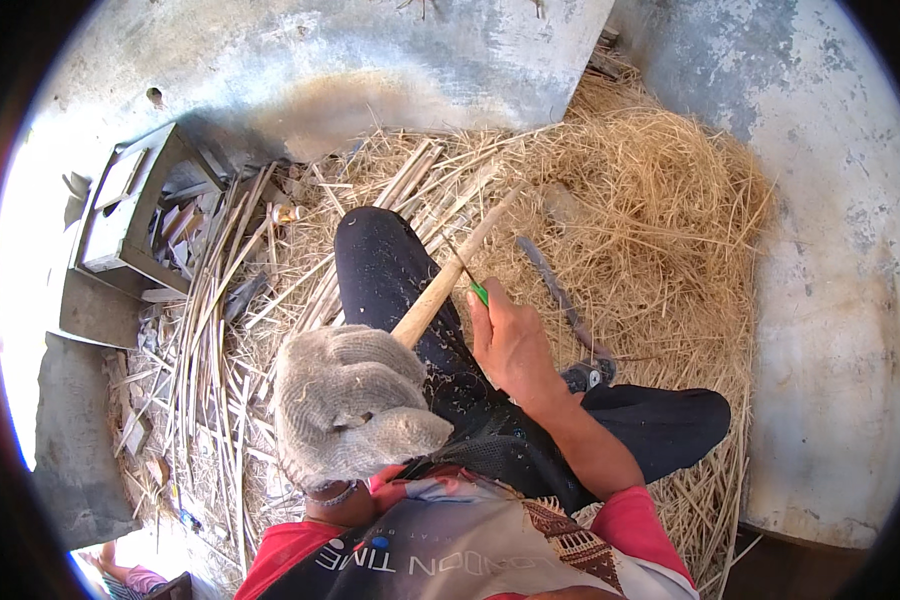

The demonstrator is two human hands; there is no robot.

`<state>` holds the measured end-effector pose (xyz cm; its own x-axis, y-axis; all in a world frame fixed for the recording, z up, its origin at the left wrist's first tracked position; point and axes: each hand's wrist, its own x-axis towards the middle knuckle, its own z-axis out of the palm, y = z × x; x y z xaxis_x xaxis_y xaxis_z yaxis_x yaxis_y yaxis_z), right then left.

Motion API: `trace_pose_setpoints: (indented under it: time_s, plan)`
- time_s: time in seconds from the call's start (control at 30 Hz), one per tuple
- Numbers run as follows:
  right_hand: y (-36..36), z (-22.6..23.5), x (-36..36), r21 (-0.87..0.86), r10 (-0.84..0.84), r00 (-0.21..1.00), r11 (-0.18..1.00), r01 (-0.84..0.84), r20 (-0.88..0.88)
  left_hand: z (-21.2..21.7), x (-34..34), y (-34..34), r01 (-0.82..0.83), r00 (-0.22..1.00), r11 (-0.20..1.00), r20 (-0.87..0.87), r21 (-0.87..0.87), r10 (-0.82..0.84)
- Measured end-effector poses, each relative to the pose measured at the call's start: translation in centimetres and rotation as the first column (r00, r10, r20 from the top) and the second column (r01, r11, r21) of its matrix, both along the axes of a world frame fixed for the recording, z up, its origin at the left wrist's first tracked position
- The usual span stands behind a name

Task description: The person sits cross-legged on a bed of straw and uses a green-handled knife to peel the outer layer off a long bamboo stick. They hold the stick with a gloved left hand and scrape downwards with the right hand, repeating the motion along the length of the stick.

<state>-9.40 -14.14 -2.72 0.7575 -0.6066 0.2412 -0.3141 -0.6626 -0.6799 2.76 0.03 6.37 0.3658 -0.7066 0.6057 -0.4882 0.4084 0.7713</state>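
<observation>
My left hand (355, 405), in a worn grey knitted glove with a hole in it, is closed around the near end of a pale wooden stick (450, 280). The stick slants up and away to the right over my bent leg in dark trousers. My bare right hand (513, 340) grips a knife (480, 291) by its green handle, most of which my fingers hide. The knife's thin dark blade crosses the stick around its middle; whether it cuts in, I cannot tell. Pale shavings are scattered over my trousers (375, 255).
A heap of dry straw-like shavings (660, 190) lies at the far right against a weathered wall (820, 300). Long split strips (215, 290) cover the floor to the left, beside an old wooden cabinet (160, 205). A dark curved length (555, 285) rests near my foot.
</observation>
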Motion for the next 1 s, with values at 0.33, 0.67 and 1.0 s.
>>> trace_pose_setpoints:
  time_s: [0.33,0.67,1.0]
  plan:
    - [-1.4,-3.5,-2.8,-0.073,-0.152,0.974,0.987,0.141,-0.168,0.5,0.5,-1.4,0.369,0.832,0.929,0.454,-0.022,-0.32]
    - [-3.4,-5.8,-2.6,-0.137,-0.135,0.99,0.982,0.129,-0.036,0.5,0.3,-1.1,0.269,0.827,0.957,0.484,0.106,-0.286]
    - [-2.3,-3.9,-1.7,-0.008,0.0,0.994,1.0,0.001,0.113,0.2,-1.2,-1.5,0.078,0.958,0.997,0.279,-0.002,-0.074]
